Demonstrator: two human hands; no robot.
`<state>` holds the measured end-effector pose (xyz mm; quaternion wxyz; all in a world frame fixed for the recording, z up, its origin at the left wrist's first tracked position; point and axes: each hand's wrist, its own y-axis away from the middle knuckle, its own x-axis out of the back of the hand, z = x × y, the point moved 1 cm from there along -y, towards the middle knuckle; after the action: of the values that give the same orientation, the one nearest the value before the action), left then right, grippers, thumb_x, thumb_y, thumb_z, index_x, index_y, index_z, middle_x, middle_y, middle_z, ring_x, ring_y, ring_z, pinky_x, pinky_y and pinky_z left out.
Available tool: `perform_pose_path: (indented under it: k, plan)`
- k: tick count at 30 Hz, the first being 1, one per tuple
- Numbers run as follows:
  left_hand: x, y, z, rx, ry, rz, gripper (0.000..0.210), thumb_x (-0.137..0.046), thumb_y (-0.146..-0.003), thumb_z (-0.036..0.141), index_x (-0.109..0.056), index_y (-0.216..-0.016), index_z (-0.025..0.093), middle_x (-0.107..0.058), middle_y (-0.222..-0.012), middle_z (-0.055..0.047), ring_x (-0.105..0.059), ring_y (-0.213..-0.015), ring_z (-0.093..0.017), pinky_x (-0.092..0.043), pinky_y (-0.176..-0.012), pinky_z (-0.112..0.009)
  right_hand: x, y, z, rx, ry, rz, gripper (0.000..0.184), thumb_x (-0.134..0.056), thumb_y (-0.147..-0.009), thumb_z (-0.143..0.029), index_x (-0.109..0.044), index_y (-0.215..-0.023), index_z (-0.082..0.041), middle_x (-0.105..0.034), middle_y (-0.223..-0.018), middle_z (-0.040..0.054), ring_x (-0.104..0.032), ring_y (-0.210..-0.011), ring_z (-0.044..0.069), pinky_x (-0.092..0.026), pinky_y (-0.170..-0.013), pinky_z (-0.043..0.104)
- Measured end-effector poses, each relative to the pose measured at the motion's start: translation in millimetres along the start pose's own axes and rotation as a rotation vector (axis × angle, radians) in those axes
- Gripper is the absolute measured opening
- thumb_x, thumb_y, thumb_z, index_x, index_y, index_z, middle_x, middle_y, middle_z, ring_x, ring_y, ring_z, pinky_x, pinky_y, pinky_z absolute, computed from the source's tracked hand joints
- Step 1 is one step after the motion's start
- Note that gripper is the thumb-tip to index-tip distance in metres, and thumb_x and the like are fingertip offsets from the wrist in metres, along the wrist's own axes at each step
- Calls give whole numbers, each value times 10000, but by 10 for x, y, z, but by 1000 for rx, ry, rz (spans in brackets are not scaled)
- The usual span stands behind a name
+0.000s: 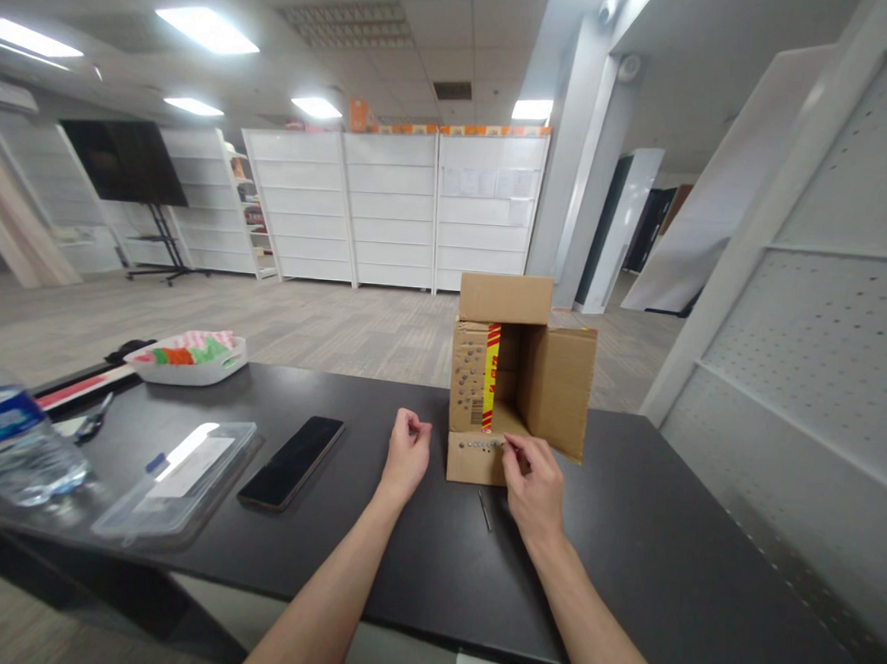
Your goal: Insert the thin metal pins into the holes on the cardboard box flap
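Observation:
An open cardboard box (564,390) stands on the dark table, its flaps spread and a yellow-and-red tape strip (491,375) down its front. Small round metallic pieces (468,374) dot the left flap, and a row of similar pieces (476,444) runs along the lower flap (472,469). At the right end of that row, my right hand (537,486) is closed in a pinch against the flap; what it pinches is too small to name. My left hand (407,458) is closed just left of the box, its contents hidden. Below the box lies a thin metal rod (485,511).
To the left are a black phone (292,463), a clear plastic case (179,476), a water bottle (12,436) and a white basket (186,364) with colourful contents. A white perforated panel (822,395) rises along the right side.

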<state>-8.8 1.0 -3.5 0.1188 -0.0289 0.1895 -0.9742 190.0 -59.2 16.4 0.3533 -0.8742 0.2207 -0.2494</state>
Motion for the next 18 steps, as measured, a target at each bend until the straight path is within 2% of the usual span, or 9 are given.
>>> perform_pose_path:
  k: [18]
  plan:
    - [2, -5, -36, 5, 22, 3, 221, -551, -811, 274, -345, -779, 201, -363, -734, 44, -345, -612, -75, -312, -586, -188, -53, 18, 115, -24, 8, -57, 243, -488, -908, -300, -708, -947, -204, -693, -913, 78, -623, -859, 213, -500, -790, 378]
